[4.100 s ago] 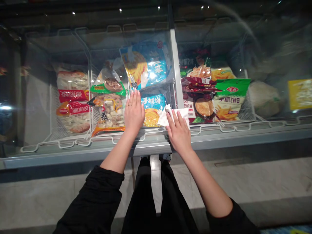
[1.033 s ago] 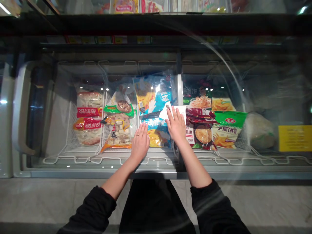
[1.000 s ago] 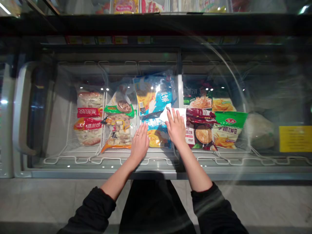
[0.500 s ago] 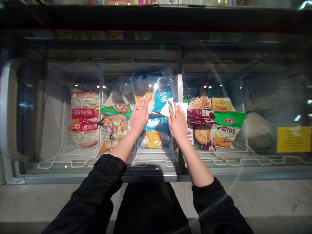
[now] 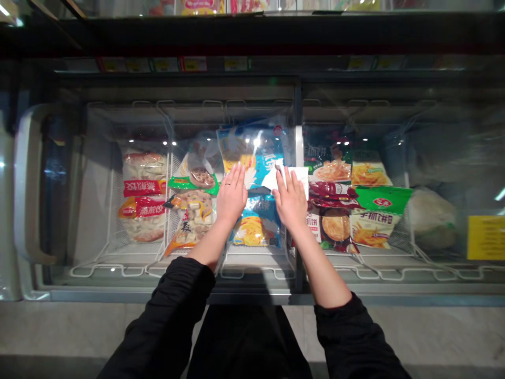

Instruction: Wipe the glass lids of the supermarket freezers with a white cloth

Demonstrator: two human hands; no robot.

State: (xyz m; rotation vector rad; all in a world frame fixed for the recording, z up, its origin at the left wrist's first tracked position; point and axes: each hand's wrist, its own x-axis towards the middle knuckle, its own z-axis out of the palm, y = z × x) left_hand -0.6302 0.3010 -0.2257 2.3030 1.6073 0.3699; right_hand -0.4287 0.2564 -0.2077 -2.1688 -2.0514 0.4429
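My left hand lies flat with fingers stretched out on the curved glass lid of a chest freezer, over a blue food bag. My right hand presses flat on a white cloth against the glass, just by the lid's grey divider. Both hands sit side by side on top of the glass. Under them, inside the freezer, lies a second blue bag.
Wire baskets inside hold red-and-white dumpling bags, a green-topped bag, green and red pancake bags and a pale round pack. A yellow label is at the right. A dark shelf runs above. My black trousers and the tiled floor are below.
Over the last second my left hand slid up the glass from the front edge to beside my right hand. The right hand with the cloth moved slightly farther up. The view shifted a little.
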